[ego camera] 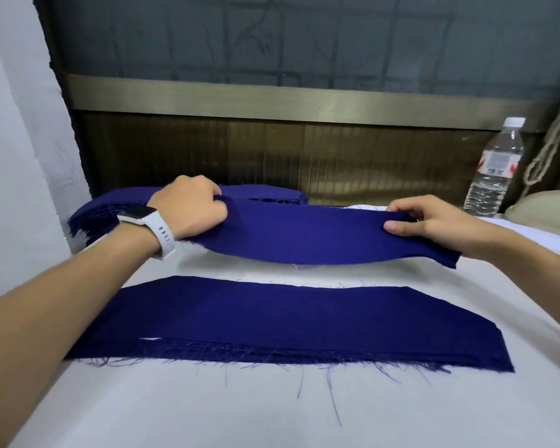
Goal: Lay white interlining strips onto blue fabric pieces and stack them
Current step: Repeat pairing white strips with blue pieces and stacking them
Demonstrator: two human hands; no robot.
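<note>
Nearest us, a flat blue fabric piece [288, 321] lies across the white table [207, 412], its near edge frayed with loose threads. A thin white sliver [151, 338] shows at its lower left, and we cannot tell what it is. Our left hand [191, 208], with a white watch [149, 221] on the wrist, hides part of the blue stack [107, 206] at the far left. Its fingertips are tucked out of sight in the cloth. At the right a clear water bottle [495, 169] stands upright, beside a pale cord [543, 156] and a beige shape [543, 206] cut off by the frame. Beyond the flat piece, a second blue piece [304, 236] sags between our hands. The left fingers curl round its left end, and our right hand [434, 221] pinches its upper right edge between fingers [398, 207] and thumb.
</note>
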